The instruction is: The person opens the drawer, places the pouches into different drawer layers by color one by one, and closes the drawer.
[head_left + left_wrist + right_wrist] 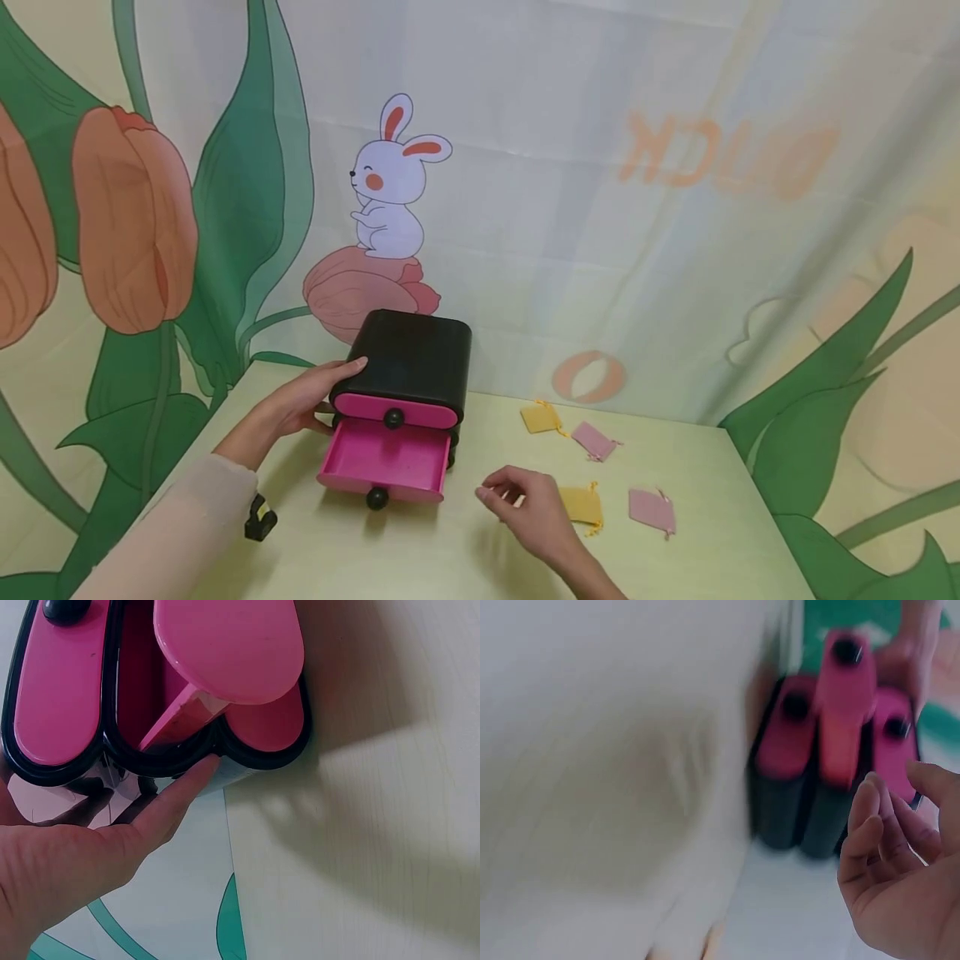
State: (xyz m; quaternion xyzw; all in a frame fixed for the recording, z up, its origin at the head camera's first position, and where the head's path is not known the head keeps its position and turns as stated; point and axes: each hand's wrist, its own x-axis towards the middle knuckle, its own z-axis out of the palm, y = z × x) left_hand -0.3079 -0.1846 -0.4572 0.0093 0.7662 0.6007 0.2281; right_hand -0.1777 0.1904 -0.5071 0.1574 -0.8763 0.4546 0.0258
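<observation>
A small black chest of drawers (408,354) with pink drawer fronts and round black knobs stands left of centre on the table. Its middle drawer (390,454) is pulled out, and no contents show inside. My left hand (311,398) holds the chest by its left side, thumb on the top edge; in the left wrist view the fingers lie along the black side wall. To the right of the pulled-out drawer, my right hand (528,510) hovers with loosely bent fingers, holding nothing. In the right wrist view the chest (829,810) appears blurred beyond that hand.
Drawstring pouches lie on the table at right: a yellow one (540,418) and a pink one (595,440) farther back, another yellow (581,505) partly behind my right hand, another pink (651,508) beside it. A printed curtain (570,250) hangs behind the table.
</observation>
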